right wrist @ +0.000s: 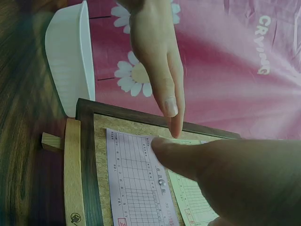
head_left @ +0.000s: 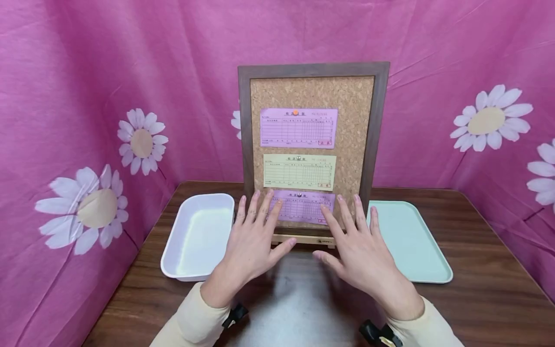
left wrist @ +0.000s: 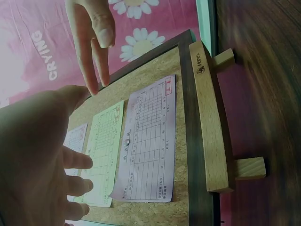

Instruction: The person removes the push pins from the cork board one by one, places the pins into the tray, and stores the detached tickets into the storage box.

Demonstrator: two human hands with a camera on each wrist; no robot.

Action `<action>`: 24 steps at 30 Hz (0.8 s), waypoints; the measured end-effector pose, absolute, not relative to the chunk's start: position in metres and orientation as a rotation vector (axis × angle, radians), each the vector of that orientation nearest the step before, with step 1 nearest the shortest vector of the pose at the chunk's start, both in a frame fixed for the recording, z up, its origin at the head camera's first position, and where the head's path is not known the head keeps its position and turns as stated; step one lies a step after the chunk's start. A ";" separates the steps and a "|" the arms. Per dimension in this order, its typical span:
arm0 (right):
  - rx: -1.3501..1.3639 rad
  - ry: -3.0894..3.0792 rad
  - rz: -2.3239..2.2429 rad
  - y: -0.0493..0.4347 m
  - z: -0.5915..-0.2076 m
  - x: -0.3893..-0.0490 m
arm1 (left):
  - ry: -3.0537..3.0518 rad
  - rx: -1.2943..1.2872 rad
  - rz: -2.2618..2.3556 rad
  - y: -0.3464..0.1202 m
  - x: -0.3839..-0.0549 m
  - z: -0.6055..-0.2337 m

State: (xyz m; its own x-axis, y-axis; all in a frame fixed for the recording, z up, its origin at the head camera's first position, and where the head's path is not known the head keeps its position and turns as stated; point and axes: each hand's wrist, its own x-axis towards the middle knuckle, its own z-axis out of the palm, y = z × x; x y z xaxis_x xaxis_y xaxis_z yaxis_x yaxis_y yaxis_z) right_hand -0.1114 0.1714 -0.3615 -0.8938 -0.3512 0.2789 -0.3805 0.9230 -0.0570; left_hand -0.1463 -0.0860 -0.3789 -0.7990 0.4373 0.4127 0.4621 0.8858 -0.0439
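Here we are, facing the cork board (head_left: 353, 144), and we see both hands spread in front of its lower part: the left hand (head_left: 253, 243) before its lower left side, the right hand (head_left: 362, 255) before its lower right, fingers fanned, thumbs turned inward and apart, nothing pinched by either. Whether any fingertip actually touches the board, we cannot tell. On the board we have three slips in a column: an upper purple slip (head_left: 299, 130) under an orange pin (head_left: 296, 113), a pale yellow slip (head_left: 299, 173) across the middle under a silvery pin (head_left: 298, 158), and a lower purple slip (head_left: 303, 208) near the bottom, its own small pin (head_left: 299, 195) at its top edge and its sides partly covered by our fingers. The board leans upright on its wooden ledge (left wrist: 214, 122), with the white tub (head_left: 197, 236) to its left and the green tray (head_left: 412, 241) to its right, all on the desk (head_left: 477, 231). As for the step in hand, we read this as a pause at the board, with all three slips pinned; whether it opens or closes the handling, we cannot say. Any further move on a slip would, in our judgement, call for one hand to steady the paper against the board while the other takes the pin's head in a fingertip pinch, drawing straight so the paper doesn't tear.
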 end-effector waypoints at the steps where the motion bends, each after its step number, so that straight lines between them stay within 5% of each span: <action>1: 0.553 -2.807 0.155 0.171 -0.362 -0.112 | -2.630 -0.659 -0.081 -0.087 -0.146 -0.379; 24: 0.605 -2.625 0.224 0.172 -0.363 -0.125 | -2.509 -0.692 -0.098 -0.092 -0.154 -0.378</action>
State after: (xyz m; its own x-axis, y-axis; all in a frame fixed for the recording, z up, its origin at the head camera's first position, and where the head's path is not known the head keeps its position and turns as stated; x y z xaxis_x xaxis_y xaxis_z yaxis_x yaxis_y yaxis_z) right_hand -0.1249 0.1716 -0.3627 -0.8100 -0.3789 0.4476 -0.4493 0.8915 -0.0583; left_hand -0.1537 -0.0923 -0.3782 -0.7283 0.4562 0.5113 0.4949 0.8663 -0.0681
